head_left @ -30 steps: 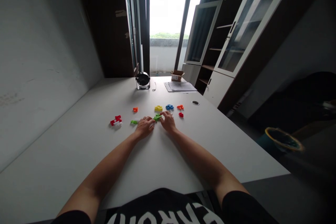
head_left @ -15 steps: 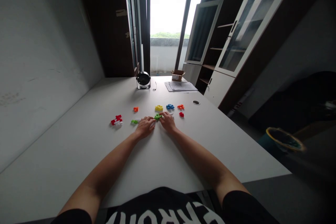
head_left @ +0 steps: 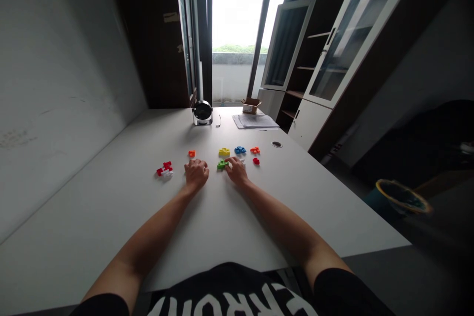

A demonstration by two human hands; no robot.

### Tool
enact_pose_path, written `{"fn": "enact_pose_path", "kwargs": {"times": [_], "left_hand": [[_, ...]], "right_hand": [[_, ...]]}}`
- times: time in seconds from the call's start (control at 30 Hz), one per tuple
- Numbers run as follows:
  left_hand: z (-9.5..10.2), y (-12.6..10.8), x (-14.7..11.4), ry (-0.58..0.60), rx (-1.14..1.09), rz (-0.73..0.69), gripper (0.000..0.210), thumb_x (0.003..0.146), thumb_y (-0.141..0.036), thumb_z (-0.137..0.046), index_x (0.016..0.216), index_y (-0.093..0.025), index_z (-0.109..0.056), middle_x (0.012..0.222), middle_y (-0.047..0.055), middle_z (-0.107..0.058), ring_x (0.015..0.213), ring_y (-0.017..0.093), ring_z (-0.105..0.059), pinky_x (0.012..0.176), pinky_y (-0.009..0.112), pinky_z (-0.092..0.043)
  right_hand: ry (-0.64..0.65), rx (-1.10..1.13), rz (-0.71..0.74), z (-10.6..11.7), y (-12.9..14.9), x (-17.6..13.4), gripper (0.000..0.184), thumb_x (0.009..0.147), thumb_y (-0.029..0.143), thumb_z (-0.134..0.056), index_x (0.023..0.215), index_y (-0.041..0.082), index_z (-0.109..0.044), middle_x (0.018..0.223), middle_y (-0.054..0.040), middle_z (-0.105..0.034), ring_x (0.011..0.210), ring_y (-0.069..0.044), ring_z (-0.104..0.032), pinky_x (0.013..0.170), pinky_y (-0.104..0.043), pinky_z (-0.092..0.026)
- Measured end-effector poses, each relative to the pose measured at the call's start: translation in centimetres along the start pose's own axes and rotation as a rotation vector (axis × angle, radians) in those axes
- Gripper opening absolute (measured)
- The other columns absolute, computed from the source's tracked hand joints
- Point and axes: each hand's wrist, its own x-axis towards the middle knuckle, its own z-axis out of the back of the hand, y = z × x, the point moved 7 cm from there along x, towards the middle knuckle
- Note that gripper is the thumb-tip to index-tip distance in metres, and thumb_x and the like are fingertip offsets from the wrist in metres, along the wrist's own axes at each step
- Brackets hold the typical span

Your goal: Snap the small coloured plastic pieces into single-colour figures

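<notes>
My left hand [head_left: 197, 175] is on the white table with its fingers curled down, over the spot where a small green piece lay. What is under its fingers is hidden. My right hand [head_left: 237, 171] has its fingertips at the right end of some green toy blocks [head_left: 221, 164], which lie on the table. White pieces [head_left: 243, 162] show partly behind that hand. Beyond the hands are yellow blocks [head_left: 224, 151], blue blocks [head_left: 240, 149] and orange blocks [head_left: 255, 150]. A red block [head_left: 256, 161] lies to the right. An orange block [head_left: 191, 153] sits just past my left hand.
Red blocks [head_left: 165, 168] and white blocks [head_left: 167, 174] lie together at the left. Farther back stand a round black device in a silver stand [head_left: 202, 112], papers [head_left: 257, 122] and an open cardboard box [head_left: 251, 105]. A cable hole [head_left: 276, 144] is at the right.
My left hand has moved left, away from the green blocks, and now covers the small green piece. My right hand has stayed at the green blocks.
</notes>
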Motion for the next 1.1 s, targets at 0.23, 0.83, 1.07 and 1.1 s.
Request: {"fn": "enact_pose_path", "kwargs": {"times": [0.23,0.83,1.07,1.1], "left_hand": [[-1.3,2.1,0.5,-0.003,-0.019,0.09,0.021,0.088,-0.02,-0.052,0.09,-0.023,-0.072,0.105,0.012,-0.067,0.108,0.031,-0.051,0.092,0.044,-0.041],[-0.8,3.6,1.4,-0.034,-0.165,0.043,0.042,0.073,0.003,-0.042,0.093,-0.022,-0.069,0.118,0.009,-0.063,0.116,0.027,-0.053,0.103,0.043,-0.041],[-0.2,3.5,0.9,-0.034,-0.028,0.105,0.03,0.085,-0.008,-0.05,0.102,-0.024,-0.069,0.114,0.013,-0.064,0.114,0.032,-0.053,0.097,0.045,-0.043],[-0.2,3.3,1.0,-0.027,-0.028,0.087,0.031,0.086,-0.008,-0.05,0.104,-0.024,-0.07,0.113,0.013,-0.064,0.112,0.031,-0.054,0.096,0.043,-0.044]], "right_hand": [[-0.021,-0.003,0.003,0.2,0.1,-0.1,0.021,0.091,0.018,-0.058,0.11,0.023,-0.067,0.118,-0.0058,-0.062,0.104,-0.02,-0.059,0.092,-0.034,-0.046],[-0.022,-0.012,0.021,0.3,0.3,-0.1,0.016,0.092,0.02,-0.059,0.104,0.022,-0.069,0.115,-0.0054,-0.062,0.103,-0.02,-0.059,0.091,-0.034,-0.046],[-0.034,0.001,0.036,0.3,0.3,-0.1,0.016,0.092,0.019,-0.058,0.103,0.022,-0.069,0.114,-0.0054,-0.062,0.102,-0.02,-0.059,0.091,-0.034,-0.047],[-0.036,-0.002,0.037,0.3,0.4,-0.1,0.016,0.092,0.019,-0.058,0.103,0.022,-0.069,0.114,-0.0053,-0.062,0.102,-0.02,-0.059,0.091,-0.034,-0.047]]}}
